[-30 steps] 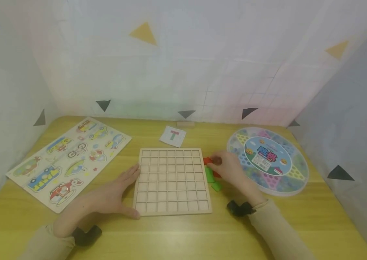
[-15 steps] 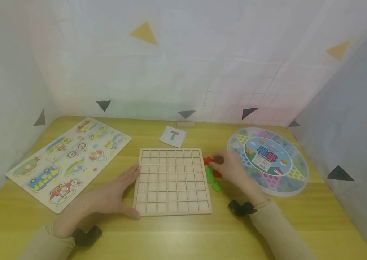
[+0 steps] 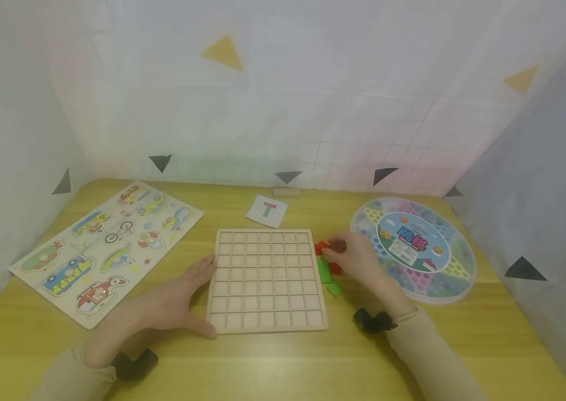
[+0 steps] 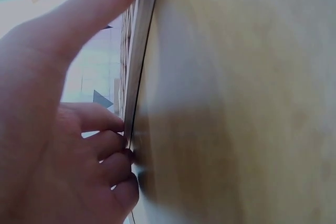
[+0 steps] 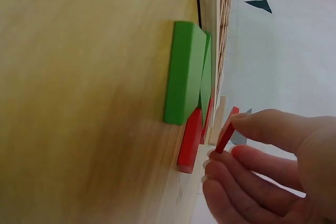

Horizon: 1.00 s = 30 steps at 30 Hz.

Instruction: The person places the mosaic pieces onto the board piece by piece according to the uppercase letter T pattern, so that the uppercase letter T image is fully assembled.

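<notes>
A square wooden grid board (image 3: 269, 280) lies in the middle of the table. My left hand (image 3: 175, 301) rests against its left side, fingers extended at the edge and thumb at the near left corner. In the right wrist view, my right hand (image 5: 262, 166) pinches a small red tile (image 5: 227, 129) between thumb and fingertips, tilted and raised over the other pieces. Below the hand, at the board's right edge, lie a long green tile (image 3: 324, 270), a small green tile (image 3: 334, 288) and a red tile (image 3: 335, 268), partly covered by the hand.
Behind the board lies a white card (image 3: 266, 211) with a red and green T, near a small wooden block (image 3: 286, 192). A vehicle puzzle board (image 3: 107, 250) lies at left, a round Chinese checkers set (image 3: 413, 248) at right. Patterned sheets (image 3: 283, 100) enclose the table.
My right hand has shifted very slightly to the right over the tiles. My left hand keeps its place at the board's edge.
</notes>
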Motion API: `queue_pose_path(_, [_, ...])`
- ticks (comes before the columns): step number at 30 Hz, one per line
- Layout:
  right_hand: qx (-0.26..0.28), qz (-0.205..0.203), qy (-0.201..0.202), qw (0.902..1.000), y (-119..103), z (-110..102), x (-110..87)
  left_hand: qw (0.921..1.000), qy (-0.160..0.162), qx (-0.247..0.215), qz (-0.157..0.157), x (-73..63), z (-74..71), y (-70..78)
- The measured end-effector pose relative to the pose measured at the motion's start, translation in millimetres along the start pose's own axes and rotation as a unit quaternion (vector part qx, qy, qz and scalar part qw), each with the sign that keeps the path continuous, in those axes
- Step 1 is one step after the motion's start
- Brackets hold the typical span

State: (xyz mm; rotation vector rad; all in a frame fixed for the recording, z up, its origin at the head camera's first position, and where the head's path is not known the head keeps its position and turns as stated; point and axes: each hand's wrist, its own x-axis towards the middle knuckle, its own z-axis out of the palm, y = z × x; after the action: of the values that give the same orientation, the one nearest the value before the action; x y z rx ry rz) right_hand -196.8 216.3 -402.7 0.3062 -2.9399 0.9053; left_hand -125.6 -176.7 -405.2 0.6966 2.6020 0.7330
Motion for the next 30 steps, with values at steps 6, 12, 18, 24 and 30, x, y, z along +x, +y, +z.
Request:
queue_pose_path(6, [0.010,-0.002,-0.003,0.9999,-4.4,-1.1,-0.1,1.0000,-0.004,0.005,-0.002,0.1,0.1,1.3])
queue_pose_path(12, [0.034,-0.023,-0.004,0.9992,-8.8,-1.9,0.3,1.0000,-0.006,0.005,-0.002,0.3,0.6,0.6])
queue_pose_path(18, [0.027,-0.055,-0.007,0.9981,-17.4,1.1,4.1,1.0000,-0.007,0.000,-0.004,0.8,1.4,-0.3])
queue_pose_path(24, [0.013,-0.096,-0.011,0.9952,-31.0,2.6,9.1,0.9999,-0.010,0.001,-0.006,-0.3,0.5,0.6])
queue_pose_path(30, [0.017,-0.093,-0.034,0.9950,-45.9,5.2,14.7,0.9998,-0.016,-0.005,-0.006,-1.0,-0.1,2.4])
